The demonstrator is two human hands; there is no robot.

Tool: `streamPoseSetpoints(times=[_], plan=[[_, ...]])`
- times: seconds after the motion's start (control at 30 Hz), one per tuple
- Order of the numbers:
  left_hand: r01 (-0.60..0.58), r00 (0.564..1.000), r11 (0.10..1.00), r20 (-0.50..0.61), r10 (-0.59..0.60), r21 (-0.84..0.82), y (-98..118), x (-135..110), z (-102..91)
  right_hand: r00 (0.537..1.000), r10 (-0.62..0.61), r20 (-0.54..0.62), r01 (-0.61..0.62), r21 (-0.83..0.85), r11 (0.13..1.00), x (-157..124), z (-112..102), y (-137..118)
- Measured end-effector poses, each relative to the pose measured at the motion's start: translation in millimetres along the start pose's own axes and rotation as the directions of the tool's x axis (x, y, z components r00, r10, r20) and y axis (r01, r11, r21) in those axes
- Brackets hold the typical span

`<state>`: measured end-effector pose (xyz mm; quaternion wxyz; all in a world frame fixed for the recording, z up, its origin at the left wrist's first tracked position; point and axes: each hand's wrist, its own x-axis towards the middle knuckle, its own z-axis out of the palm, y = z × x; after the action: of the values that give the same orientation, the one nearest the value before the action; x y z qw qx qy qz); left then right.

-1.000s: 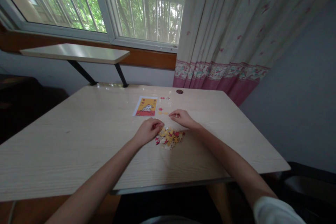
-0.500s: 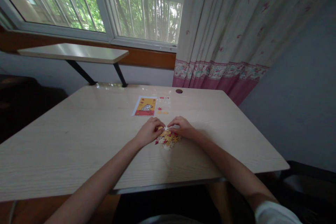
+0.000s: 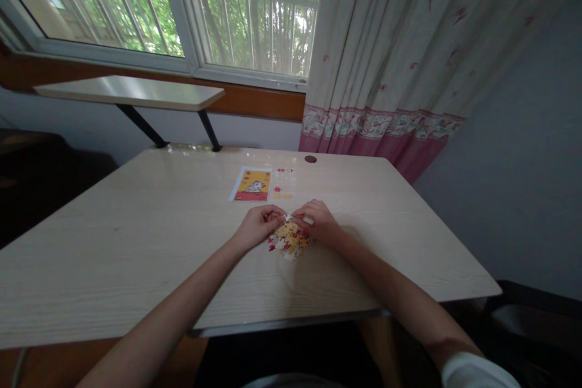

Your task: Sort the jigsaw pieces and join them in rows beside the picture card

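Fingers of the left hand [image 3: 260, 227] and right hand [image 3: 319, 222] pinch a white puzzle piece [image 3: 288, 217] from both sides, probably to steady it (it's tiny), by the loose pile [image 3: 291, 239]. Beyond, a picture sheet [image 3: 251, 186] faces up on the worktop [image 3: 136, 236], likely for easy viewing.

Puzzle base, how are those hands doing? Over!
Left hand, right hand: both at a white piece. Loose pile close beside them. Picture sheet farther off, not in the way.
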<state>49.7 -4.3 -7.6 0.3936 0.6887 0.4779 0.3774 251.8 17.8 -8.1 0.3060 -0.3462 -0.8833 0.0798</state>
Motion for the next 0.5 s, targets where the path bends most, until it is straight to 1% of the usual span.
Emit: streamPoseSetpoints(times=[0.1,0.23,0.3,0.37,0.43,0.5], plan=[[0.026,1.000,0.998,0.018,-0.025,-0.055,-1.7,0.3,1.0,0.999,-0.020,-0.028,0.019,-0.033,0.999,-0.7,-0.4,0.1],[0.038,0.999,0.994,0.035,-0.034,-0.100,-2.7,0.7,2.4,0.997,-0.074,-0.015,0.073,-0.050,0.996,-1.5,-1.1,-0.8],[0.039,0.999,0.993,0.035,-0.035,-0.111,-1.4,0.9,2.5,0.996,-0.091,-0.010,0.090,-0.051,0.995,-1.4,-2.5,-1.7],[0.033,0.999,0.994,0.011,-0.032,-0.108,0.9,1.1,1.8,0.995,-0.095,-0.029,0.094,-0.055,0.994,-1.0,-5.0,-1.4],[0.023,0.999,0.997,-0.030,-0.025,-0.074,3.4,1.2,0.2,0.993,-0.068,-0.099,0.062,-0.059,0.996,-0.8,-8.2,1.4],[0.019,0.998,1.000,-0.064,-0.020,-0.008,5.5,0.9,-1.9,0.978,-0.005,-0.210,-0.006,-0.049,0.999,-1.0,-11.3,6.8]])
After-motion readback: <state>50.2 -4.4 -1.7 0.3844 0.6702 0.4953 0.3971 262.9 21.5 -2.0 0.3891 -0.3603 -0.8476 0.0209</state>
